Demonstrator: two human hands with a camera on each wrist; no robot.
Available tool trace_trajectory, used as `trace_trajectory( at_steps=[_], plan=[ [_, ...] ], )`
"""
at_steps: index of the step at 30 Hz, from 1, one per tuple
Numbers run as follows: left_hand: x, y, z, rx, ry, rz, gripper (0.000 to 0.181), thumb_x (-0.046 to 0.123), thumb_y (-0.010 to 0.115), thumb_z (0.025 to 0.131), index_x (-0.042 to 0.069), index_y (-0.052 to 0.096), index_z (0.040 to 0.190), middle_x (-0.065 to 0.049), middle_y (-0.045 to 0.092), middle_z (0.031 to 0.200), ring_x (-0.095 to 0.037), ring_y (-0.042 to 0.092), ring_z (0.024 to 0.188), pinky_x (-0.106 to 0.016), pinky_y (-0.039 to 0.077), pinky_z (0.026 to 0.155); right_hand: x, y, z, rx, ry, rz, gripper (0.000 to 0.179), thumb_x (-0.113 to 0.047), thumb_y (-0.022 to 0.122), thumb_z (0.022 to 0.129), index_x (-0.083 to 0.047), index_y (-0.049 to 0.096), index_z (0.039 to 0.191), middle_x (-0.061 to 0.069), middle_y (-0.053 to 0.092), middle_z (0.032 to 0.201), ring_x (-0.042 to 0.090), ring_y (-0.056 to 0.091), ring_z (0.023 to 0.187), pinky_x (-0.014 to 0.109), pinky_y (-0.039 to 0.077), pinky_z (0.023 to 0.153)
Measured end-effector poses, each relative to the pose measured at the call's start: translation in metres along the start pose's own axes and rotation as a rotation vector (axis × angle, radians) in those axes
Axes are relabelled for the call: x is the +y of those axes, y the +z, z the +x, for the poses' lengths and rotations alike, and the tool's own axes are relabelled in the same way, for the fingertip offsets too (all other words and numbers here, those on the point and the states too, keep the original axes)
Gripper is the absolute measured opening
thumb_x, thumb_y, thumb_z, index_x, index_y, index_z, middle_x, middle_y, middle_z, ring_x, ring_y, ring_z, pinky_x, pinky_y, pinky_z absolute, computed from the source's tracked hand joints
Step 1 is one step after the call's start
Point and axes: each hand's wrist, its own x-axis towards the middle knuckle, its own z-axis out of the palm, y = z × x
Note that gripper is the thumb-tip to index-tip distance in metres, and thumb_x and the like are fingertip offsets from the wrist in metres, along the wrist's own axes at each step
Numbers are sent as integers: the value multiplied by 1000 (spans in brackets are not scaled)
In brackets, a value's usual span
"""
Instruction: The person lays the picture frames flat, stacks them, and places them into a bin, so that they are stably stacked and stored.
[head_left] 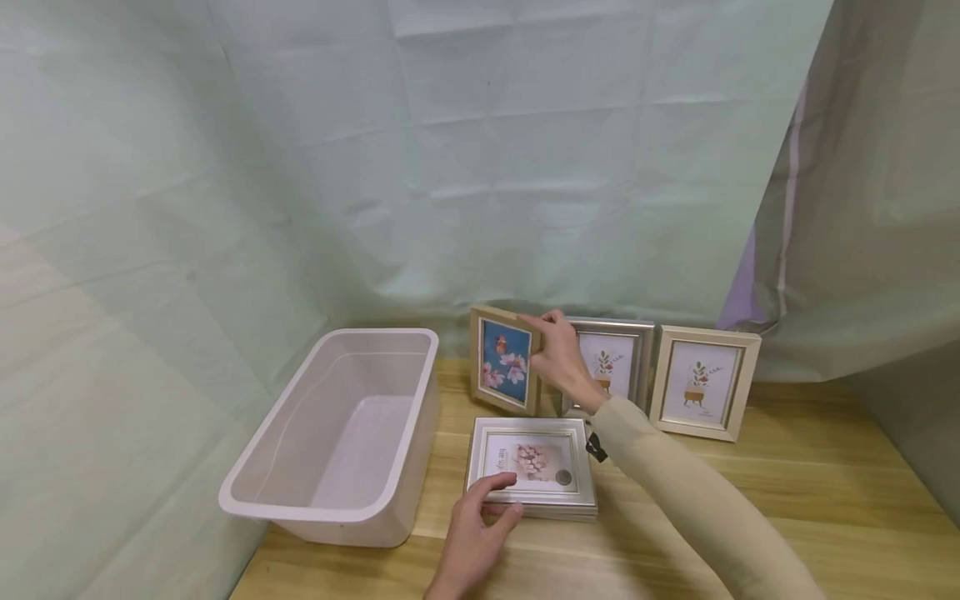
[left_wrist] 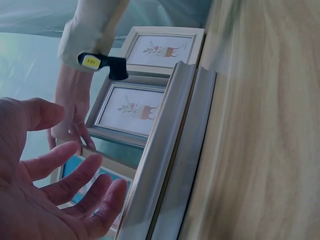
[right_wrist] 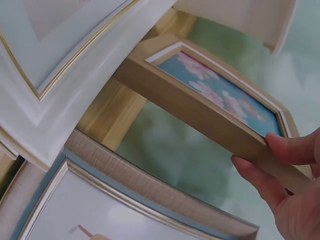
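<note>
My right hand [head_left: 558, 354] pinches the upper right corner of a gold-brown picture frame [head_left: 504, 360] with pink blossoms on blue. That frame stands upright near the curtain; in the right wrist view, thumb and fingers [right_wrist: 292, 150] grip its edge. Just in front lies a stack of silver-white picture frames [head_left: 532, 462], the top one face up. My left hand [head_left: 480, 533] is at the stack's near left corner, its fingers spread and loosely bent. In the left wrist view nothing is in the left palm, and two layered frame edges [left_wrist: 175, 150] show beside it.
Left of the frames stands a deep white plastic tub [head_left: 330, 433]. Right of my right hand, a silver frame [head_left: 611, 358] and a cream frame [head_left: 705, 382] with plant pictures stand upright. A pale curtain [head_left: 487, 167] hangs behind the wooden table [head_left: 825, 467].
</note>
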Motion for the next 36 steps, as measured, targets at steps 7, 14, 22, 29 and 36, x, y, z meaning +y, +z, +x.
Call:
trace_trajectory(
  at_steps=[7,14,22,29,36],
  plan=[
    [-2,-3,11,58,-5,-47,51,8,81,94,-3,65,140,-26,70,138,-25,69,122,-25,63,91,-4,-10,-8,137,-15,35,75,19,68,75,-9,72,143,23,62,121,30,56,93,32,42,73],
    [-3,-8,19,93,0,-17,54,6,82,91,-4,64,142,-28,67,141,-41,69,121,-26,65,89,-9,-19,-20,227,30,133,73,20,75,76,-8,72,143,23,62,123,26,56,84,26,43,66],
    [-4,-12,28,158,21,10,74,6,90,83,-2,57,148,-26,60,150,-46,63,128,-31,65,89,-19,-31,-38,300,120,247,74,15,81,77,-8,69,147,23,60,124,41,78,99,36,57,84],
    [-7,-14,36,202,2,12,91,7,94,77,1,50,156,-24,52,158,-44,60,134,-31,64,89,-29,-39,-58,342,251,387,75,14,80,80,-13,69,148,18,58,122,43,78,103,15,53,62],
    [-8,-17,42,214,-17,-33,98,11,92,82,-3,38,163,-29,46,162,-43,57,139,-31,62,93,-36,-47,-81,334,382,560,80,17,78,82,-17,64,154,15,59,130,40,74,114,22,66,69]
  ],
)
